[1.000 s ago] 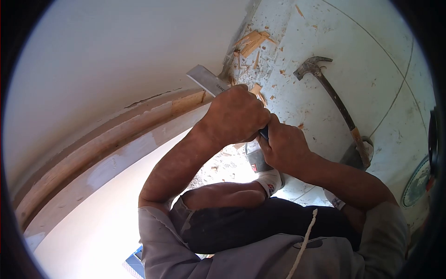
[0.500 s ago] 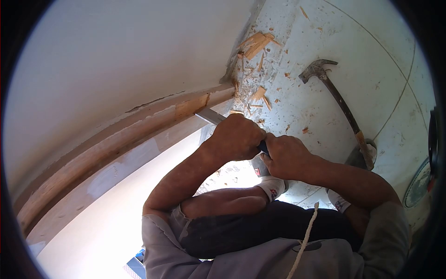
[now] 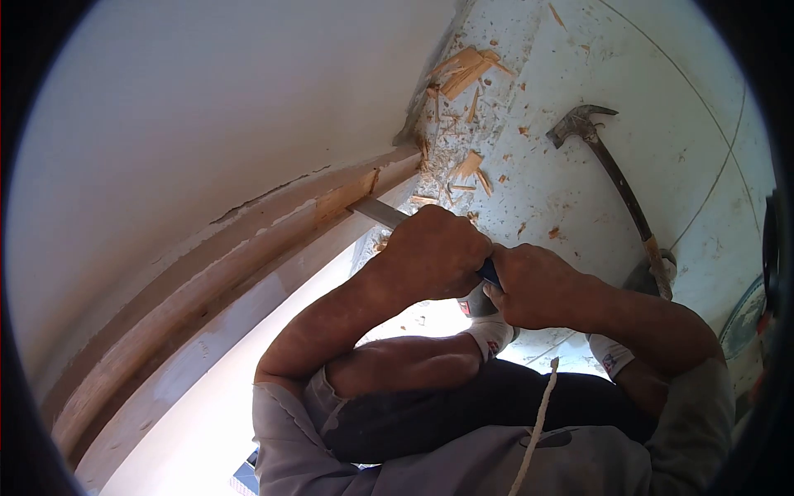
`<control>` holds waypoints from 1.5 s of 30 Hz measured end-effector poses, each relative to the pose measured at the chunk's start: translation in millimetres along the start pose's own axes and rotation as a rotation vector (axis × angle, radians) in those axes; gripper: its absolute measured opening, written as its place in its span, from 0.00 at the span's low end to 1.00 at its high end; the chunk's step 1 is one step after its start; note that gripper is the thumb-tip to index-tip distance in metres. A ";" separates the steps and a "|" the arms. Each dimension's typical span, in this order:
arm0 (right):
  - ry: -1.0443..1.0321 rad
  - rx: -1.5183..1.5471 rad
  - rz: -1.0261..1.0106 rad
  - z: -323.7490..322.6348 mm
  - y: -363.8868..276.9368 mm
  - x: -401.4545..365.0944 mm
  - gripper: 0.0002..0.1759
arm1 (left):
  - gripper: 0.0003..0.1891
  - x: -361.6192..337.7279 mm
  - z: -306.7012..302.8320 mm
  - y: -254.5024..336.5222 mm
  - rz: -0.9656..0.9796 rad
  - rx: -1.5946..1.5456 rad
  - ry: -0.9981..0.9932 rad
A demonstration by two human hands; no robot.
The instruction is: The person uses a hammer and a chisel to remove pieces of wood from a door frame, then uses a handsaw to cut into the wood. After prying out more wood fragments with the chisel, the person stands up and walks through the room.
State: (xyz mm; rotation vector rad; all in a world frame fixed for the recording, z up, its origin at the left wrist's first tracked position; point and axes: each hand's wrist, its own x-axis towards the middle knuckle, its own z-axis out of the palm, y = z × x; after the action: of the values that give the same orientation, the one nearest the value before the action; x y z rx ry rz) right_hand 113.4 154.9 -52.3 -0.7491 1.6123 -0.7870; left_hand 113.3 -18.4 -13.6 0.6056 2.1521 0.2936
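Observation:
Both my hands grip one tool, a flat steel chisel [image 3: 376,212] with a blue handle [image 3: 490,274]. My left hand [image 3: 434,252] wraps the shaft close to the blade. My right hand [image 3: 533,285] holds the handle end just behind it. The blade tip rests against the wooden door frame [image 3: 248,248], at a bare, chipped patch of wood near the frame's lower end. Most of the tool is hidden under my fingers.
A claw hammer [image 3: 616,178] lies on the white tiled floor [image 3: 662,99] to the right. Wood chips and splinters [image 3: 463,74] litter the floor by the wall corner. My knees, white socks [image 3: 488,331] and dark shorts fill the lower view. A white wall stands left.
The chisel blade has come down from beside the corner onto the wooden frame and slid along it. Both hands moved slightly down and right together.

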 end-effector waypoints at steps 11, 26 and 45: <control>0.070 0.093 0.053 27.7 -2.8 8.9 0.18 | 0.05 -2.7 23.1 -12.4 0.153 0.010 0.006; 0.249 0.333 -0.035 55.0 10.9 12.6 0.19 | 0.05 -2.3 17.3 6.0 -0.015 0.214 -0.040; 0.101 0.100 0.065 26.8 -12.6 2.9 0.15 | 0.06 -10.6 12.8 1.3 0.029 0.094 0.032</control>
State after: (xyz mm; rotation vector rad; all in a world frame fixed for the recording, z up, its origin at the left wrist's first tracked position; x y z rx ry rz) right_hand 140.1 142.6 -47.4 -0.5908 1.6661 -0.8631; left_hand 129.3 -22.8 -13.5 0.6905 2.1989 0.2206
